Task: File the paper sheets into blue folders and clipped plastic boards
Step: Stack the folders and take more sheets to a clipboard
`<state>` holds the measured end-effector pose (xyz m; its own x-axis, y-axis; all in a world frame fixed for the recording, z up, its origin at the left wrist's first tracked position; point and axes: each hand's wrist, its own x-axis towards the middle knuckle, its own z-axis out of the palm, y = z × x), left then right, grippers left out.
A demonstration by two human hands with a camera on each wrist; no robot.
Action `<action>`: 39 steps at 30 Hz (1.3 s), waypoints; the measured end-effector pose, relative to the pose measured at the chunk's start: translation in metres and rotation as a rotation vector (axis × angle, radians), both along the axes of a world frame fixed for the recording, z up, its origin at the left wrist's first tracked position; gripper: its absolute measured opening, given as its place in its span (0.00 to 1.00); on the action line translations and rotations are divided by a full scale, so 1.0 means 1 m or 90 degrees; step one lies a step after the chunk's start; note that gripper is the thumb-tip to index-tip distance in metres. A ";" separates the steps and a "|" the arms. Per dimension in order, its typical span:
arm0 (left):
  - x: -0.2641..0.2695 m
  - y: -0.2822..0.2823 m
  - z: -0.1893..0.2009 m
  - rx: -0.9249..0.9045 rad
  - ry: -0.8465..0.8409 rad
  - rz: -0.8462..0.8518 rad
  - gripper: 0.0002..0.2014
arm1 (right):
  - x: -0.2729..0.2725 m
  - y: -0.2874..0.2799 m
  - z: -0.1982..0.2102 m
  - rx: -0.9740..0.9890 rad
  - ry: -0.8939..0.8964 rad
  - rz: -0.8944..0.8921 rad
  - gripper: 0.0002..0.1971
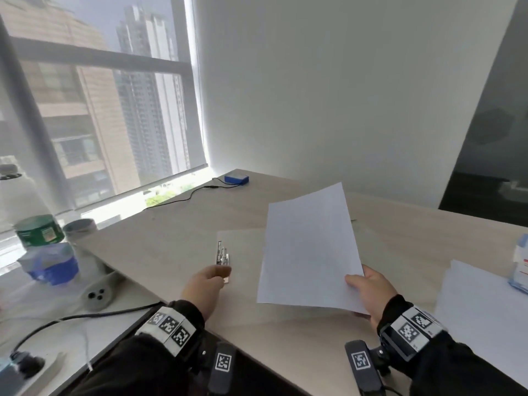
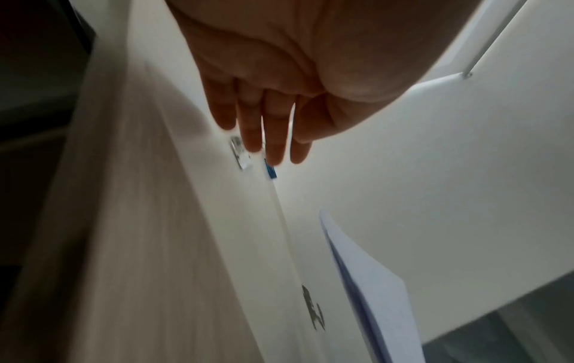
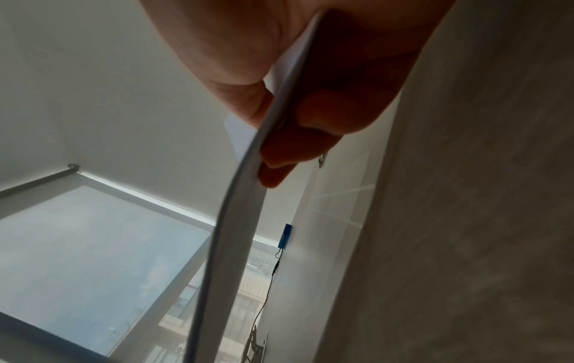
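Observation:
My right hand [image 1: 368, 290] pinches a white paper sheet [image 1: 308, 250] by its near right corner and holds it lifted and tilted above the wooden table [image 1: 177, 247]. In the right wrist view the thumb lies on top and the fingers [image 3: 279, 172] lie beneath the bowed paper [image 3: 229, 245]. My left hand [image 1: 211, 281] reaches to the metal clip [image 1: 223, 254] of a clear plastic board [image 1: 243, 247] lying flat, left of the sheet. In the left wrist view its fingers [image 2: 273, 137] are straight, tips at the blurred clip [image 2: 240, 154]. No blue folder is in view.
A stack of white paper [image 1: 485, 310] lies at the right, with a carton [image 1: 521, 267] behind it. A blue box [image 1: 236, 178] with a black cable sits at the far table corner. Bottles and a green can [image 1: 40, 231] crowd the sill at the left, beside a power strip [image 1: 97, 292].

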<state>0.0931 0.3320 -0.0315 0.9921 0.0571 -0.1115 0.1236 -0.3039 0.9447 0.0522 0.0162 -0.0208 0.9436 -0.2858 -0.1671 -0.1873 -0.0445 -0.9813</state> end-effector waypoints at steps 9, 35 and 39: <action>0.028 0.031 -0.030 0.064 0.026 -0.102 0.22 | 0.038 0.049 -0.010 -0.038 0.054 0.102 0.13; 0.055 0.039 0.012 0.021 0.108 -0.008 0.04 | 0.051 0.036 -0.004 -0.147 0.130 0.201 0.15; 0.083 0.034 0.017 0.001 0.130 0.036 0.07 | 0.053 0.035 -0.008 -0.186 0.144 0.209 0.14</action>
